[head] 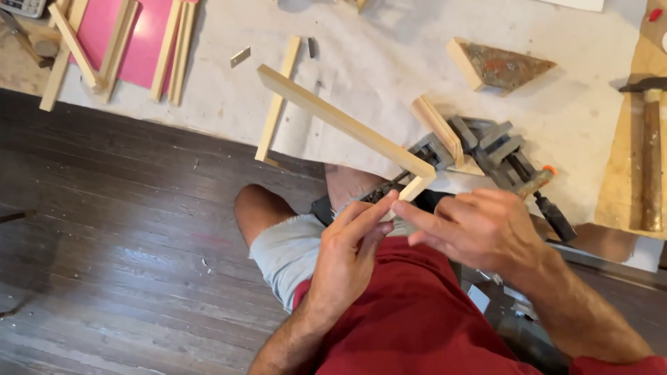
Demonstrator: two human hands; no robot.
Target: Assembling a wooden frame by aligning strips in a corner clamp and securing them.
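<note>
wood strip [340, 119]: angling up-left over my lap, near end at my fingertips
left hand [351, 243]: I'm pinching the strip's end, fingers closed on it
right hand [479, 226]: I'm pressing fingertips to the same end, steadying
corner clamp [486, 149]: lying just behind on the paper
step: I'm judging I'm checking the cut end; next needs firm hold

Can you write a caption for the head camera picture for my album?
Both hands, left hand and right hand, pinch the corner of two joined wooden strips.
</note>
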